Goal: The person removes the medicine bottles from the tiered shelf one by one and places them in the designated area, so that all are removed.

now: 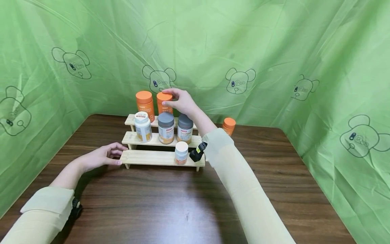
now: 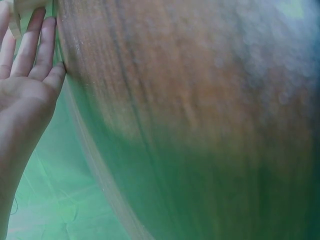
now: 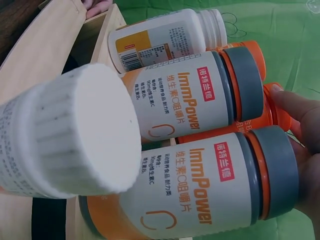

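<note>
My right hand [image 1: 182, 101] pinches the orange cap of an orange bottle [image 1: 165, 107] on the top step of a wooden three-step rack [image 1: 146, 157]. In the right wrist view its thumb lies on that cap, partly behind the grey-lidded jars. Another orange bottle [image 1: 145, 106] stands to the left on the same step. The middle step bears a white bottle [image 1: 143, 128] and two grey-lidded jars [image 1: 166, 128]. A small white bottle [image 1: 181, 153] stands on the bottom step, toward its right. With fingers extended, my left hand [image 1: 99, 157] touches the rack's left end.
One more orange-capped bottle [image 1: 229, 126] stands on the dark wood table [image 1: 170, 203] right of the rack, partly hidden by the right sleeve. Green cloth [image 1: 201, 40] printed with bear outlines hangs around the back and sides.
</note>
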The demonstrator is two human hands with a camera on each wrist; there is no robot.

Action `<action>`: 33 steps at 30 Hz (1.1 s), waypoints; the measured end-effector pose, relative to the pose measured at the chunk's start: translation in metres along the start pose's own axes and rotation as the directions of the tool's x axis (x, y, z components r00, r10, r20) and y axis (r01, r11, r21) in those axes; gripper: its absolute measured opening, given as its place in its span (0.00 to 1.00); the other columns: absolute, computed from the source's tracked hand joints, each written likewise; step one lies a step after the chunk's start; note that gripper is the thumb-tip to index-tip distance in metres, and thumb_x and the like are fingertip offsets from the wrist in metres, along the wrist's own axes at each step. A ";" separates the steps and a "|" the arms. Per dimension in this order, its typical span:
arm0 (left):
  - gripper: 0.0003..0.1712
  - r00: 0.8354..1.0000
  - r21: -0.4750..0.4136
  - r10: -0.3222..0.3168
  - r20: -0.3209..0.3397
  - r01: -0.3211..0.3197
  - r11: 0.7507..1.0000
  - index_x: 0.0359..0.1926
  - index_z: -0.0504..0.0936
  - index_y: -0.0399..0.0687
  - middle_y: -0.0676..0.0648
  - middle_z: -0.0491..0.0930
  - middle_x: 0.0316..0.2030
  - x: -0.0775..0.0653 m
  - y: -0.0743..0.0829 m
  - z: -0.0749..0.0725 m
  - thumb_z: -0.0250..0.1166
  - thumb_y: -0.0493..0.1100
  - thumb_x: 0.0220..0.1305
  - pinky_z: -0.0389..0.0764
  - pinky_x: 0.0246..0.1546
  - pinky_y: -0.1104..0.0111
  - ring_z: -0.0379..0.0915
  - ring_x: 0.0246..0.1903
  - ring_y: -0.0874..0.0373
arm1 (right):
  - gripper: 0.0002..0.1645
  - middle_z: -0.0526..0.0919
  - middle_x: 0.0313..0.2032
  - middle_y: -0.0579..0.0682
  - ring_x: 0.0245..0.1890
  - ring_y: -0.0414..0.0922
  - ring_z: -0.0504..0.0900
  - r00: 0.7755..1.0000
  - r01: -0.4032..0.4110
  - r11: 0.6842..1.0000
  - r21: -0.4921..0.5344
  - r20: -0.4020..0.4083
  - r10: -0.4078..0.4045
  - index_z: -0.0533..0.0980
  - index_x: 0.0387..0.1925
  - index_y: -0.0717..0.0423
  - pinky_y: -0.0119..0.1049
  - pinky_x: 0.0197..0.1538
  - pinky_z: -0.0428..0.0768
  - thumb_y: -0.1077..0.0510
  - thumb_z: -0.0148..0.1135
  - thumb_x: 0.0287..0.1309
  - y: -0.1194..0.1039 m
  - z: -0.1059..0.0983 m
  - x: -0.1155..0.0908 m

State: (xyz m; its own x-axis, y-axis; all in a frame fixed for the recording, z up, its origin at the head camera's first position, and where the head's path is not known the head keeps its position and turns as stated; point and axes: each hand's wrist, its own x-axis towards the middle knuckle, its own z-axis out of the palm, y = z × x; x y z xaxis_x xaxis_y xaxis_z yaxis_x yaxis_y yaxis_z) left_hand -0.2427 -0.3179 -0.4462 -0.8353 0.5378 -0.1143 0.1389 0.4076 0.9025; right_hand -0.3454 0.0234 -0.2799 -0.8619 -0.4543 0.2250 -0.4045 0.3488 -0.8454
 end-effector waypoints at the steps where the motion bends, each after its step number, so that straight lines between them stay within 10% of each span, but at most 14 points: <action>1: 0.33 1.000 -0.003 0.001 0.001 -0.001 1.000 0.61 0.63 0.37 0.34 0.75 0.54 0.000 0.000 0.000 0.67 0.39 0.57 0.75 0.46 0.72 0.76 0.48 0.64 | 0.30 0.79 0.52 0.46 0.49 0.39 0.76 1.000 0.002 1.000 0.003 -0.009 -0.002 0.73 0.58 0.48 0.31 0.50 0.74 0.54 0.70 0.52 0.000 -0.001 0.000; 33: 0.33 1.000 0.012 -0.008 -0.003 0.008 1.000 0.61 0.62 0.38 0.35 0.75 0.54 -0.005 -0.002 0.000 0.67 0.39 0.58 0.74 0.45 0.72 0.76 0.48 0.63 | 0.31 0.79 0.53 0.45 0.53 0.40 0.75 0.979 0.068 0.987 0.146 -0.199 -0.038 0.74 0.57 0.48 0.38 0.56 0.72 0.56 0.72 0.49 -0.021 -0.063 -0.032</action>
State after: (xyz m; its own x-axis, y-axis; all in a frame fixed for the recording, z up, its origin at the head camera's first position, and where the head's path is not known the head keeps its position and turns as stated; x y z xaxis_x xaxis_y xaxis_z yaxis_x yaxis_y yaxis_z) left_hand -0.2394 -0.3218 -0.4477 -0.8377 0.5327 -0.1201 0.1387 0.4203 0.8967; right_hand -0.3282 0.0827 -0.2383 -0.8894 -0.2949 0.3493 -0.4135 0.1934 -0.8897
